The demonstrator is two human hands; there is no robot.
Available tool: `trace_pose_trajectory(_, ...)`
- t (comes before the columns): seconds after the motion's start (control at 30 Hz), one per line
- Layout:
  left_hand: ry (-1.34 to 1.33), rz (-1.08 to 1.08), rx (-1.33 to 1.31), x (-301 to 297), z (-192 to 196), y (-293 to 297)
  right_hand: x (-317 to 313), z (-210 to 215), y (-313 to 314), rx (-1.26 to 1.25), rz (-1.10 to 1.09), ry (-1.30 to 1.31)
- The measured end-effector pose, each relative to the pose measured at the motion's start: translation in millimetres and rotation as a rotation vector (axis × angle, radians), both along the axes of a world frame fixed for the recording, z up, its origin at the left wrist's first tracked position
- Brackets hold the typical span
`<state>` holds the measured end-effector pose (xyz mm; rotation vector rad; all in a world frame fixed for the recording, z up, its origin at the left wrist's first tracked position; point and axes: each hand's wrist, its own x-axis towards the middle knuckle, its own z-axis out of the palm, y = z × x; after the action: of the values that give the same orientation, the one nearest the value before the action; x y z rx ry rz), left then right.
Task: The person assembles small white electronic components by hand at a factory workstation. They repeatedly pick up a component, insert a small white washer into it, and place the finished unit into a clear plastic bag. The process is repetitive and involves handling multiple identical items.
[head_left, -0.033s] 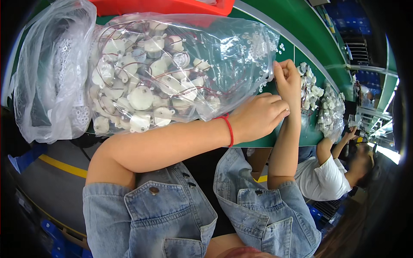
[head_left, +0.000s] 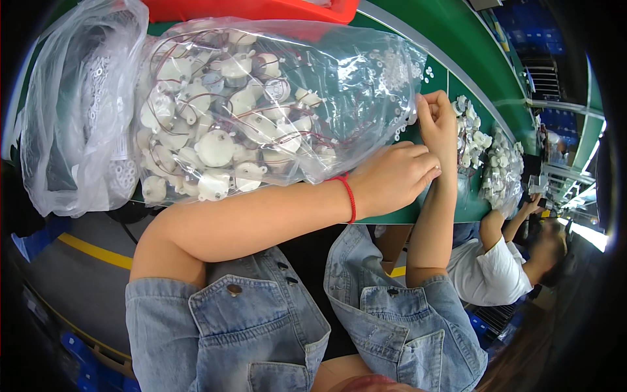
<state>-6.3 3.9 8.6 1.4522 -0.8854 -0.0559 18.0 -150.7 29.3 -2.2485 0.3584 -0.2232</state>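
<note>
A large clear plastic bag (head_left: 261, 39) lies across the green table, full of round white motors (head_left: 214, 148) with thin dark red wires. My left hand (head_left: 394, 179), below a red cord bracelet (head_left: 348, 196), has its fingers curled together beside my right forearm. Whatever those fingers may hold is hidden. Past the bag's right end, my right hand (head_left: 437, 117) is closed in a pinch, thumb against the bent fingers, close to the bag's edge. What sits in that pinch is too small to make out. Small white washers (head_left: 428, 73) lie by the bag's end, with more seen through the film.
Another clear bag (head_left: 46, 130) with white washers stands at the left. A red bin (head_left: 261, 10) is at the back. More white motors (head_left: 471, 134) and a bag of them (head_left: 501, 166) lie to the right, where a person in a white shirt (head_left: 490, 271) works.
</note>
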Motion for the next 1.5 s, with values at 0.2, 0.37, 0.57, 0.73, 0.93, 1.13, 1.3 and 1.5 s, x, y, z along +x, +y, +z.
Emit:
trace_pose_trajectory(0.2,-0.002,0.014,-0.033,-1.8,-0.1,-0.5,-2.4,-8.4,-6.6,-0.013,0.055,-0.044)
trace_pose_trajectory(0.37,-0.004,0.017,-0.034,-1.0,-0.3,-0.1,-1.7,-10.6,-5.7,-0.041,0.065,-0.081)
trace_pose_trajectory(0.57,-0.012,0.007,-0.021,0.0,0.4,0.6,-2.6,-11.0,-6.0,-0.082,0.061,-0.090)
trace_pose_trajectory(0.73,-0.016,0.015,-0.022,-0.1,-1.0,-0.5,-2.6,-15.8,-8.4,-0.144,0.073,-0.118)
trace_pose_trajectory(0.93,0.002,0.005,-0.021,-0.2,-1.6,-1.1,-2.5,-14.9,-10.3,-0.242,0.101,-0.090)
trace_pose_trajectory(1.13,0.027,0.017,-0.015,1.1,-0.4,0.4,-1.5,4.2,2.9,-0.398,0.158,0.003)
trace_pose_trajectory(1.3,0.038,0.012,-0.020,0.1,-1.4,-0.6,0.0,13.5,6.7,-0.486,0.192,0.112)
trace_pose_trajectory(1.5,0.030,0.000,-0.024,-1.5,-0.2,-2.0,3.3,18.1,-1.3,-0.549,0.339,0.088)
